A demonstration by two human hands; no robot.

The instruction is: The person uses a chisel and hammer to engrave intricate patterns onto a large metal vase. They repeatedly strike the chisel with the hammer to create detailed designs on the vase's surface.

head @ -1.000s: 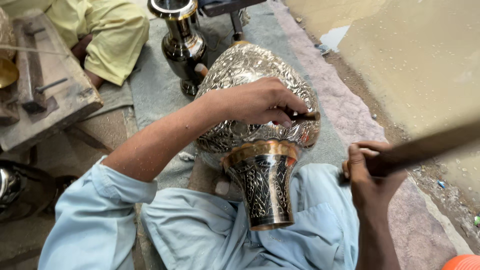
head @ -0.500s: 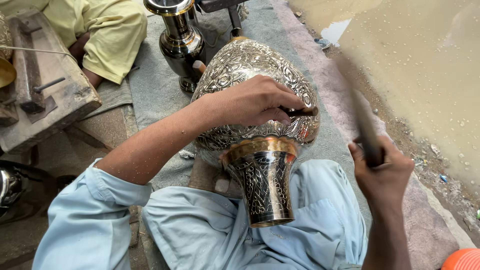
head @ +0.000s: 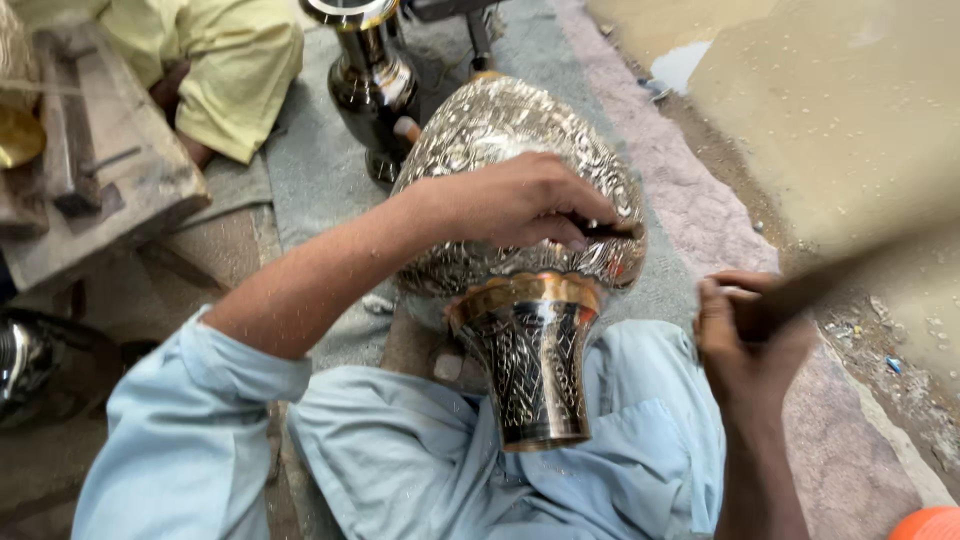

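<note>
A large engraved silver metal vase (head: 500,140) lies on its side across my lap, its flared neck (head: 530,360) pointing toward me. My left hand (head: 520,200) rests on the vase's belly and pinches a small dark chisel (head: 600,228) against the surface. Off the vase's lower right, my right hand (head: 745,335) grips a blurred dark hammer handle (head: 840,275) that angles up and to the right. My light blue trousers show beneath the neck.
A second dark polished vase (head: 370,80) stands behind the big one. A person in yellow clothes (head: 220,70) sits at top left beside a wooden block (head: 100,170) with tools. Grey matting (head: 310,170) and a pink strip (head: 690,200) border sandy ground (head: 850,120) at right.
My right hand has swung the hammer: level a second ago, raised steeply half a second ago, now angled lower to the right again. The left hand stays on the vase with the chisel.
</note>
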